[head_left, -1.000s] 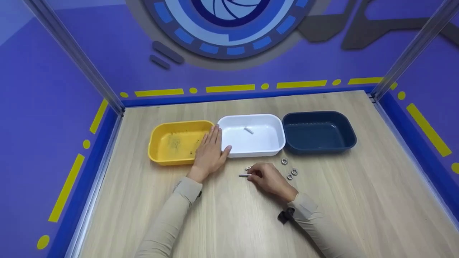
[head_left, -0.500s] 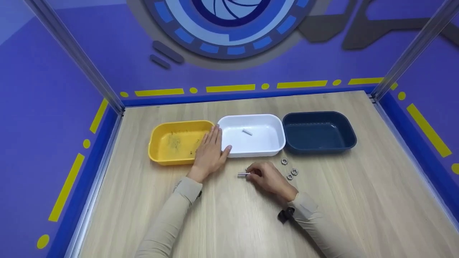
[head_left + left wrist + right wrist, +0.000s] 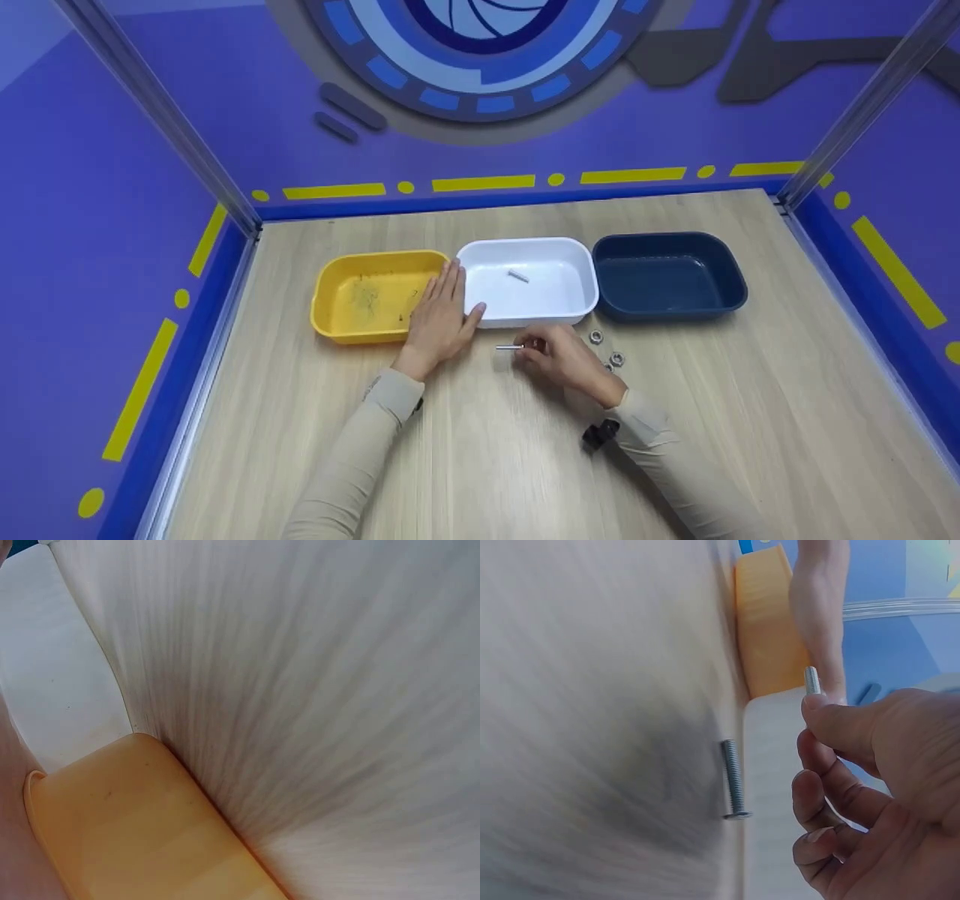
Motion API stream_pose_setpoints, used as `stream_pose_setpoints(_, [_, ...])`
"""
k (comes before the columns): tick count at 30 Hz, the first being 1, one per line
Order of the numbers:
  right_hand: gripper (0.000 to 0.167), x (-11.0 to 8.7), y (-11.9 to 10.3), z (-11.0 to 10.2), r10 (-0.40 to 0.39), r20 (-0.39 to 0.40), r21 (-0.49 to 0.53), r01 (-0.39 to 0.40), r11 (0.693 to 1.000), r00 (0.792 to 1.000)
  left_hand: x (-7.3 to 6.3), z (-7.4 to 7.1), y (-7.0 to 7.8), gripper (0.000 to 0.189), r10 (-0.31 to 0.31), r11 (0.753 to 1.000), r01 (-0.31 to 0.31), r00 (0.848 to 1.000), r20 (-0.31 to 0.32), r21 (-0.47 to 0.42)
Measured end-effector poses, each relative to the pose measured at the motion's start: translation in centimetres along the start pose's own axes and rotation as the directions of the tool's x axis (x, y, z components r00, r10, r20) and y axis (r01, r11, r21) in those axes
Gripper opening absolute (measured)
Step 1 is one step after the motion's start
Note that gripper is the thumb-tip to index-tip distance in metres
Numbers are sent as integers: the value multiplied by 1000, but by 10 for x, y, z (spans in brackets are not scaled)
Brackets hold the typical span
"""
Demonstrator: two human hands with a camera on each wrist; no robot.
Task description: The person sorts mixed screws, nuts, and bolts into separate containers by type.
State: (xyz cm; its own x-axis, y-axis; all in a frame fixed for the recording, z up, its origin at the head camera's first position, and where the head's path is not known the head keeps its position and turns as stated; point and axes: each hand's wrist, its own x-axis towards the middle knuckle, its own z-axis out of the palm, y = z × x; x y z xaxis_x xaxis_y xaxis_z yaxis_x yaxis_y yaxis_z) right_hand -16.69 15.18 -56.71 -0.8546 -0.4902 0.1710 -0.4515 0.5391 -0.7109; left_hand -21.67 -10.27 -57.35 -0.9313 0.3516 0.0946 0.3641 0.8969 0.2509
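My right hand [image 3: 562,360] pinches a silver screw [image 3: 508,347] between thumb and fingers, just in front of the white bin [image 3: 529,307]. In the right wrist view the threaded end of this screw sticks out past the thumb, its head hidden in the grip. Another screw [image 3: 733,778] lies on the table below the hand, and a third screw [image 3: 518,277] lies inside the white bin. My left hand [image 3: 437,321] rests with straight fingers along the adjoining rims of the white bin and the yellow bin [image 3: 322,315].
Right of the white bin stands a dark blue bin [image 3: 671,313]. Three hex nuts lie on the wooden table [image 3: 480,465] near my right hand, among them one nut [image 3: 596,337] close to the bins. Purple panels [image 3: 247,112] wall in the table at the back and sides.
My right hand has picked the screw up off the table and moved slightly away from me, toward the white bin. The left hand has stayed in place.
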Motion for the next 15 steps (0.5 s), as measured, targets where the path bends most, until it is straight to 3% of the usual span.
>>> stream_pose_setpoints(15, [12,22,-11,-22,-34,-7,7,34,999,999,-1,0,0,82,-4,1000,4,1000,6,16])
